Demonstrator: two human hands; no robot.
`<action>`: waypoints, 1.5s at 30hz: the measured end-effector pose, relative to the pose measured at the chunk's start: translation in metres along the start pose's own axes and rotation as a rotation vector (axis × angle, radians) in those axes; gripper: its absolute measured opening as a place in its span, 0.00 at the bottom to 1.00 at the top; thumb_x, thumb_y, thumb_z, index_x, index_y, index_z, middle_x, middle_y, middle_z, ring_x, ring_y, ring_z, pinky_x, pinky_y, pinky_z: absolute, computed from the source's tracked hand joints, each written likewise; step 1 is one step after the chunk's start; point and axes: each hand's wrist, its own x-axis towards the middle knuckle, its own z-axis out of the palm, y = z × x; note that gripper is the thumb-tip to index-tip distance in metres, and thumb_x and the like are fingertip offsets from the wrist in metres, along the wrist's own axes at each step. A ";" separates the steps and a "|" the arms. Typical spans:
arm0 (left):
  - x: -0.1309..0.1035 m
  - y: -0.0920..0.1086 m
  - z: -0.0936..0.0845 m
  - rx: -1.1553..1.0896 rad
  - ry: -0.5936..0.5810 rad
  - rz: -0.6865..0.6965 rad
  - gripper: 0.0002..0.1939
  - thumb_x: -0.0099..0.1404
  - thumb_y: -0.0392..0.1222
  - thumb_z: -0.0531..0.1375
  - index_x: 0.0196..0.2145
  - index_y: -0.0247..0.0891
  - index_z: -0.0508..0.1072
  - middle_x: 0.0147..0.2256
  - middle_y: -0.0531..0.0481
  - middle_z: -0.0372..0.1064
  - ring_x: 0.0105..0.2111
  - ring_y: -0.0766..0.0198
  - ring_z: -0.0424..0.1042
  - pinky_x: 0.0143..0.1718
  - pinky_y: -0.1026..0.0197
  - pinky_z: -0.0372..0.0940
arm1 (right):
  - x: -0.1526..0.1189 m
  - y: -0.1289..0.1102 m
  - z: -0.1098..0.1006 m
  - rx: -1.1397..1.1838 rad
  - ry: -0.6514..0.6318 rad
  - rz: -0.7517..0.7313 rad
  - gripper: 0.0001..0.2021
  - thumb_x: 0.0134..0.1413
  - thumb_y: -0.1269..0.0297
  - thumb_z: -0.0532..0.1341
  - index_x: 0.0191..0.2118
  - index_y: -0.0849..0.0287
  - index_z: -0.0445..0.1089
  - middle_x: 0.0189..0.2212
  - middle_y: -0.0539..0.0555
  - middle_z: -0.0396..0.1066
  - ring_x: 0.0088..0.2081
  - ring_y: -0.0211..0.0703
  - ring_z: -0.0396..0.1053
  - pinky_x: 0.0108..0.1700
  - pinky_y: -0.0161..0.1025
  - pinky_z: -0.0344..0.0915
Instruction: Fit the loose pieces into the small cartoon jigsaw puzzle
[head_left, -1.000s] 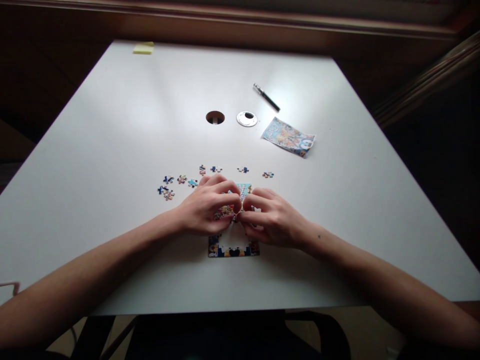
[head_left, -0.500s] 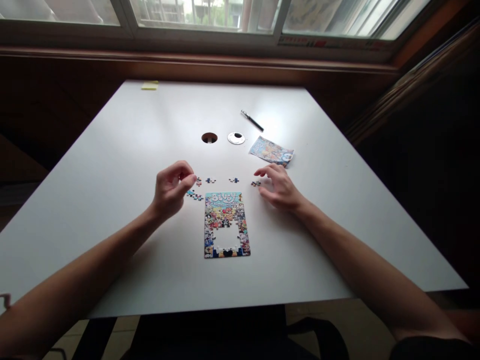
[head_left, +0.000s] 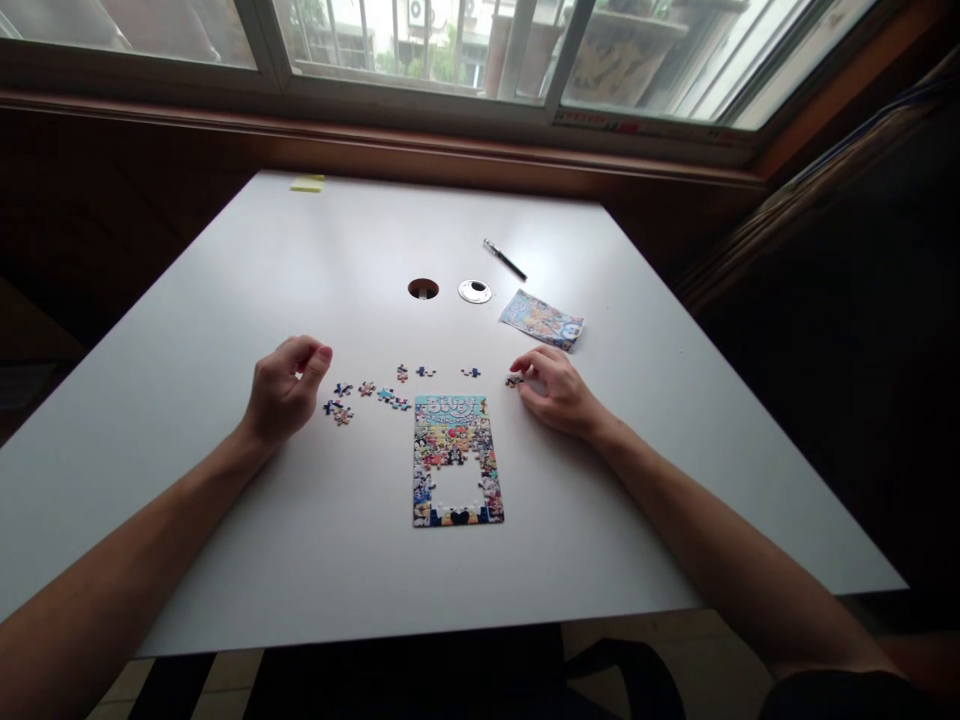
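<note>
The puzzle [head_left: 452, 436] lay near centre on the bench [head_left: 337, 570], which showed through its gap. The left hand [head_left: 285, 392] was fisted; the right hand [head_left: 555, 392] bent over a piece [head_left: 512, 381], grip unclear.

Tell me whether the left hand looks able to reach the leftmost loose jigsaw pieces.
Probably yes: the left hand is just left of the loose jigsaw pieces, and nothing visible stands between them.

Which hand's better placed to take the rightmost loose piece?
Right hand, most likely: its fingertips are right by that piece. The left hand is curled, off left of the other loose pieces.
</note>
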 end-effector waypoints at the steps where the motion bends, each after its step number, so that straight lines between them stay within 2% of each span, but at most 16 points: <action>1: 0.001 0.001 -0.001 -0.010 -0.022 -0.003 0.14 0.70 0.47 0.55 0.28 0.39 0.68 0.25 0.54 0.60 0.27 0.64 0.61 0.31 0.60 0.58 | 0.000 0.000 -0.001 0.001 0.003 -0.001 0.11 0.48 0.76 0.59 0.38 0.57 0.71 0.36 0.56 0.68 0.40 0.48 0.66 0.47 0.48 0.65; 7: 0.001 0.002 -0.002 0.020 -0.151 0.032 0.14 0.69 0.47 0.56 0.28 0.39 0.68 0.25 0.54 0.61 0.27 0.65 0.60 0.32 0.61 0.57 | -0.001 -0.001 -0.004 0.001 -0.034 0.015 0.07 0.48 0.75 0.59 0.34 0.58 0.69 0.35 0.56 0.67 0.38 0.46 0.66 0.43 0.45 0.66; 12: 0.001 0.003 -0.002 0.011 -0.156 0.033 0.13 0.68 0.47 0.57 0.28 0.39 0.68 0.25 0.54 0.61 0.27 0.65 0.60 0.31 0.61 0.57 | -0.003 -0.001 -0.005 0.061 -0.043 0.088 0.06 0.49 0.73 0.60 0.35 0.58 0.69 0.30 0.52 0.67 0.31 0.40 0.63 0.35 0.40 0.63; 16: 0.000 0.004 -0.003 0.009 -0.169 0.016 0.13 0.68 0.48 0.57 0.28 0.39 0.69 0.24 0.55 0.61 0.26 0.65 0.60 0.30 0.61 0.57 | -0.005 -0.004 -0.006 0.264 -0.056 0.204 0.03 0.53 0.67 0.63 0.35 0.58 0.70 0.26 0.49 0.67 0.25 0.36 0.60 0.29 0.37 0.60; 21: 0.000 0.003 -0.004 0.001 -0.161 0.050 0.13 0.67 0.48 0.58 0.27 0.40 0.69 0.23 0.55 0.61 0.25 0.65 0.60 0.29 0.61 0.57 | -0.006 -0.014 -0.008 0.613 -0.068 0.279 0.09 0.56 0.59 0.65 0.40 0.57 0.73 0.34 0.53 0.74 0.34 0.41 0.69 0.36 0.41 0.67; 27: 0.000 -0.001 -0.003 -0.002 -0.170 0.056 0.12 0.67 0.48 0.58 0.27 0.40 0.69 0.24 0.54 0.64 0.26 0.64 0.63 0.30 0.60 0.59 | -0.008 -0.021 -0.008 0.669 -0.110 0.302 0.10 0.55 0.58 0.67 0.40 0.57 0.74 0.35 0.54 0.75 0.36 0.43 0.71 0.38 0.43 0.69; 31: 0.000 -0.002 -0.003 -0.005 -0.148 0.077 0.10 0.66 0.46 0.59 0.28 0.40 0.71 0.26 0.53 0.66 0.27 0.63 0.65 0.31 0.59 0.60 | -0.009 -0.020 -0.009 0.606 -0.079 0.274 0.09 0.57 0.59 0.65 0.40 0.57 0.74 0.35 0.54 0.75 0.35 0.42 0.70 0.36 0.42 0.67; 34: 0.000 0.000 -0.003 0.013 -0.118 0.099 0.09 0.66 0.44 0.59 0.29 0.40 0.72 0.27 0.52 0.66 0.29 0.63 0.66 0.33 0.59 0.62 | -0.007 -0.013 -0.010 0.342 0.020 0.231 0.07 0.57 0.61 0.64 0.39 0.56 0.75 0.32 0.53 0.74 0.32 0.41 0.67 0.35 0.41 0.64; 37: 0.001 0.003 -0.005 0.076 -0.119 0.132 0.07 0.66 0.41 0.59 0.30 0.39 0.73 0.28 0.51 0.68 0.31 0.61 0.66 0.37 0.58 0.63 | -0.005 -0.004 -0.010 0.105 -0.032 0.180 0.05 0.56 0.63 0.64 0.35 0.56 0.76 0.27 0.51 0.70 0.29 0.41 0.64 0.34 0.41 0.62; 41: 0.002 0.003 -0.006 0.159 -0.150 0.201 0.05 0.64 0.39 0.60 0.32 0.39 0.77 0.32 0.49 0.73 0.36 0.59 0.68 0.43 0.55 0.65 | -0.004 0.002 -0.008 0.069 -0.069 0.159 0.04 0.56 0.63 0.63 0.34 0.56 0.75 0.27 0.51 0.68 0.28 0.40 0.63 0.32 0.41 0.62; 45: 0.000 0.006 -0.004 0.220 -0.250 0.298 0.09 0.63 0.40 0.62 0.40 0.42 0.80 0.38 0.47 0.74 0.42 0.55 0.67 0.47 0.53 0.65 | -0.003 -0.001 -0.008 0.025 -0.070 0.101 0.04 0.57 0.63 0.62 0.35 0.56 0.74 0.27 0.52 0.68 0.29 0.42 0.63 0.34 0.42 0.62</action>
